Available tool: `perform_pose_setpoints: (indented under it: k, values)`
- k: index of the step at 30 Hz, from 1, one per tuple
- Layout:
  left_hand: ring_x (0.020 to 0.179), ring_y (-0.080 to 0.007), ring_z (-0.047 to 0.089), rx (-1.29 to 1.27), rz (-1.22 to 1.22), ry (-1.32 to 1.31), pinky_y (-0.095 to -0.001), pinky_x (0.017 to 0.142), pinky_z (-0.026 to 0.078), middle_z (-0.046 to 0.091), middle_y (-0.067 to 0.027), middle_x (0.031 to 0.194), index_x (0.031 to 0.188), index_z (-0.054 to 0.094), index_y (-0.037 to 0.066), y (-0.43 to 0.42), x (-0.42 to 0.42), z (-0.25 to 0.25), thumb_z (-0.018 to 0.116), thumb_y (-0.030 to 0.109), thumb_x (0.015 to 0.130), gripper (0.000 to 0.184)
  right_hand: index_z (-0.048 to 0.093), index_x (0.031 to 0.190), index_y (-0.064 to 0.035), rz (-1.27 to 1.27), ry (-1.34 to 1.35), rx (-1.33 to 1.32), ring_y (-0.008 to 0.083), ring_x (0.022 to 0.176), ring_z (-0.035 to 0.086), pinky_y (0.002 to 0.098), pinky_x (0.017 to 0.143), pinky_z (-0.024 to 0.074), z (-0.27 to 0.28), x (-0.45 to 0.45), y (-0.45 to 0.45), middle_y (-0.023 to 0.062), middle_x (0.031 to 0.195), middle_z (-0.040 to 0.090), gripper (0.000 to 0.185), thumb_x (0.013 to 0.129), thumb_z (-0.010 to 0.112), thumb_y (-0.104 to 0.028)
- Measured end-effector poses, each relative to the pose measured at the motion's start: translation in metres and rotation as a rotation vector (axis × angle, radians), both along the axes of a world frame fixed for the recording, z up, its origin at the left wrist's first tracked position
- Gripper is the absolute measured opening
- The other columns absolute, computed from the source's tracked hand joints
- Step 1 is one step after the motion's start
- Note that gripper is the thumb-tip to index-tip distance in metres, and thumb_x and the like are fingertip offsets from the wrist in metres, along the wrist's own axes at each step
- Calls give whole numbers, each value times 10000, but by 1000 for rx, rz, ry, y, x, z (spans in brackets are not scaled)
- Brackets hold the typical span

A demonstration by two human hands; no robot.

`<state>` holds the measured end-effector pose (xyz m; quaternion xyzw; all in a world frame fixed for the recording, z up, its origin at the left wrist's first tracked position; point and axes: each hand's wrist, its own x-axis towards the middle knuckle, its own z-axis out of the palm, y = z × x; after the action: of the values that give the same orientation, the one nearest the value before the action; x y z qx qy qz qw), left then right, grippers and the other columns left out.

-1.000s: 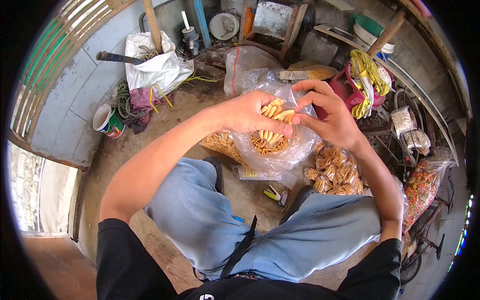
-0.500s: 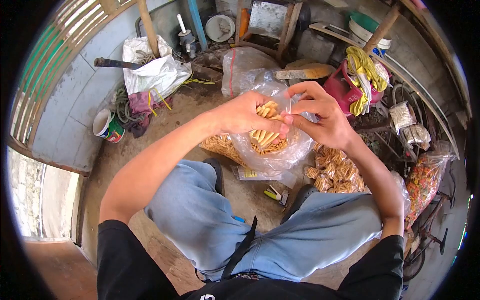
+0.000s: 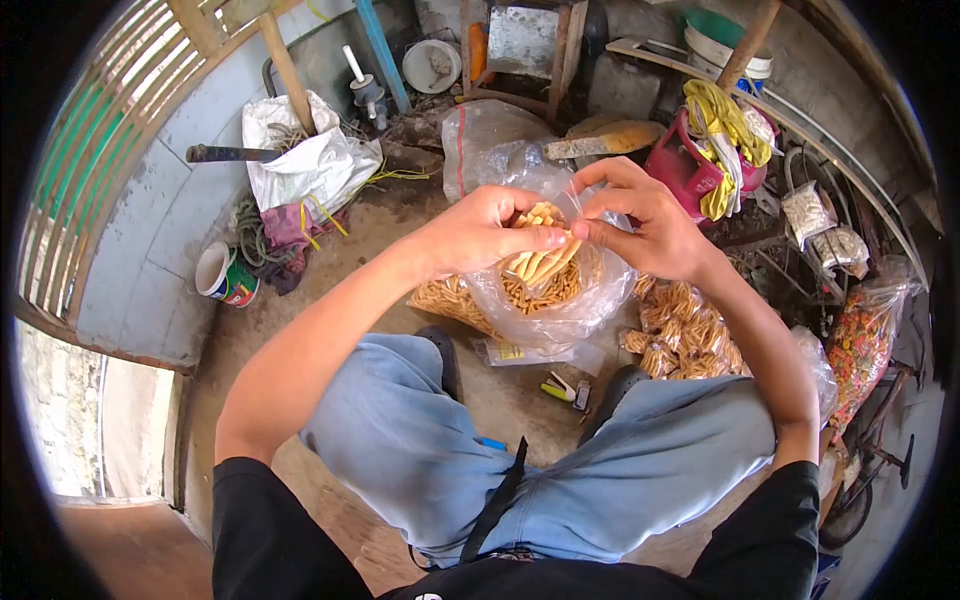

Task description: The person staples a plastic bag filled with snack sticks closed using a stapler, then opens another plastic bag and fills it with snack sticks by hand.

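Observation:
My left hand point(image 3: 500, 232) is closed round a small clear plastic bag of snack sticks point(image 3: 541, 262). The tan sticks show between and below its fingers. My right hand point(image 3: 648, 222) pinches the thin plastic at the bag's upper end, close against the left thumb. Directly beneath both hands a large clear plastic sack point(image 3: 500, 322) stands with its mouth spread wide, and loose snack sticks point(image 3: 540, 296) fill it. Several filled small bags of sticks point(image 3: 682, 335) lie piled on the floor to the right, below my right forearm.
A stapler point(image 3: 558, 388) lies on the floor between my feet, near flat plastic bags point(image 3: 535, 354). A pink tub point(image 3: 682, 165) with yellow cloth stands at the back right. On the left are a white sack point(image 3: 330, 160) and a small bucket point(image 3: 222, 272). Colourful snacks fill a bag point(image 3: 868, 350) far right.
The view has shifted slightly. My left thumb and right fingertips have come closer together at the small bag's upper end. Both hands keep their hold.

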<state>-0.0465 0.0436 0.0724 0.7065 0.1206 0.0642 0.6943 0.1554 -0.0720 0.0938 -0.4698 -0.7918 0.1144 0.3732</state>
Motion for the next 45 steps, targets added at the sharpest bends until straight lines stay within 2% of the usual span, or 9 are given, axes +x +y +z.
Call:
perform_pose_setpoints:
  k: [5, 11, 15, 21, 28, 32, 35, 40, 45]
  values:
    - [812, -48, 578, -113, 62, -3, -222, 725, 471, 644, 10, 889, 1055, 635, 31, -6, 4, 6, 660, 190, 883, 236, 637, 878, -45, 12, -45, 71, 253, 952, 570, 357, 790, 460, -1, 7, 4, 96, 1017, 605, 143, 802, 710, -141]
    - [779, -49, 578, 151, 136, 20, -223, 706, 477, 646, 3, 899, 1055, 638, 28, 2, 0, 6, 661, 220, 884, 258, 543, 819, -66, -32, 219, -330, 124, 867, 566, 291, 701, 449, 6, 9, 2, 23, 951, 619, 191, 831, 704, -169]
    - [773, -29, 553, 257, 204, 14, -198, 672, 456, 633, 22, 871, 1037, 651, 11, -2, -3, 9, 614, 298, 918, 313, 520, 823, -77, -4, 323, -295, 79, 830, 552, 264, 682, 436, 8, 6, 11, -7, 896, 615, 199, 832, 704, -152]
    - [788, -30, 562, 88, 375, -79, -195, 693, 459, 637, 16, 883, 1021, 641, 10, 1, -5, 12, 590, 216, 932, 230, 492, 860, -70, -119, 512, -408, 22, 664, 491, 197, 561, 397, 29, -8, 37, -18, 770, 594, 208, 831, 696, -102]
    - [816, -49, 584, 74, 525, -223, -212, 732, 471, 643, -2, 901, 992, 624, 20, 11, -2, 6, 561, 198, 945, 195, 508, 1009, -38, -163, 499, -49, 63, 757, 512, 219, 609, 416, -5, -22, 59, -4, 813, 595, 245, 863, 669, -151]
    - [810, -53, 589, -31, 613, -241, -216, 736, 473, 649, -4, 869, 980, 636, 25, 9, 3, 11, 557, 206, 948, 200, 539, 1137, -25, -245, 993, -147, 55, 742, 518, 217, 647, 423, -11, -33, 56, -31, 796, 561, 288, 927, 593, -215]
    - [783, -42, 584, 0, 628, -265, -202, 697, 465, 647, 4, 849, 953, 646, 32, 8, 7, 7, 558, 214, 949, 202, 579, 1143, -17, -275, 910, -292, 57, 760, 537, 217, 671, 434, -20, -33, 41, -14, 886, 614, 295, 922, 595, -212]
    - [757, -30, 566, -1, 611, -213, -205, 672, 454, 648, 4, 878, 975, 658, 32, 9, 12, -4, 563, 224, 946, 216, 711, 886, -13, -233, 1161, -311, 69, 751, 575, 226, 677, 446, -37, -41, 36, 21, 828, 680, 171, 818, 713, -169]
    - [819, -80, 600, -50, 618, -230, -223, 741, 467, 664, -45, 926, 993, 654, 3, 1, 21, 0, 546, 221, 953, 247, 697, 889, -11, -303, 1307, -208, 70, 729, 573, 237, 664, 453, -53, -46, 41, 14, 821, 669, 104, 845, 667, -101]
